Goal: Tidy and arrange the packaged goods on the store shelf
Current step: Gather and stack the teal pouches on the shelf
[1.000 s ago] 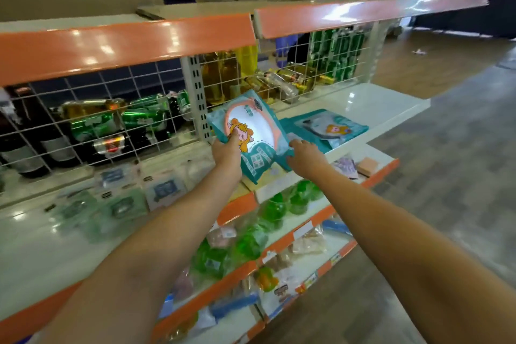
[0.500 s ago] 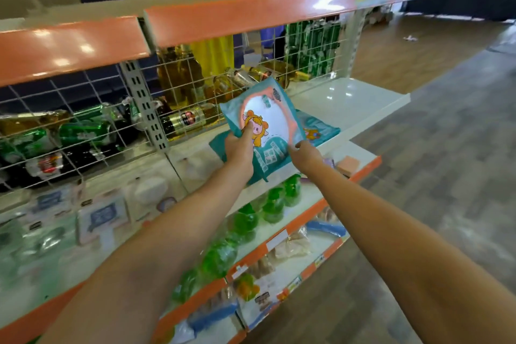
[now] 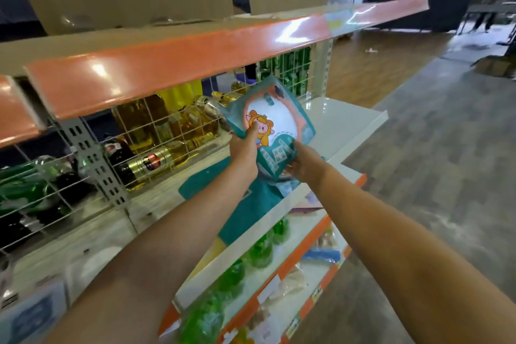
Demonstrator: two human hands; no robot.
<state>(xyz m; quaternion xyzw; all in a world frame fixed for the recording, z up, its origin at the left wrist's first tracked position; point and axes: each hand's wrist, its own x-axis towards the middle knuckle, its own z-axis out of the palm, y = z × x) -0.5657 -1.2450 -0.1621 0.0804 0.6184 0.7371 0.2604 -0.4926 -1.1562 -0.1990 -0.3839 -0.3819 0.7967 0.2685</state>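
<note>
Both hands hold a teal packet [image 3: 282, 120] with a white and orange cartoon panel, raised above the white shelf [image 3: 346, 131]. My left hand [image 3: 244, 152] grips its lower left side, thumb on the cartoon figure. My right hand [image 3: 303, 163] grips its lower right corner. Below the hands, more teal packets [image 3: 245, 204] lie flat on the shelf, partly hidden by my arms.
A wire mesh back [image 3: 156, 131] separates the shelf from oil bottles [image 3: 178, 123] and green cans [image 3: 290, 70]. An orange-edged shelf [image 3: 195, 58] overhangs above. Lower shelves hold green bottles [image 3: 259, 251] and bagged goods [image 3: 290, 282]. The aisle floor [image 3: 435, 176] lies to the right.
The raised packet has moved right along the shelf with both hands, now above the flat teal packets. My right hand shifted from the shelf packets onto its lower corner.
</note>
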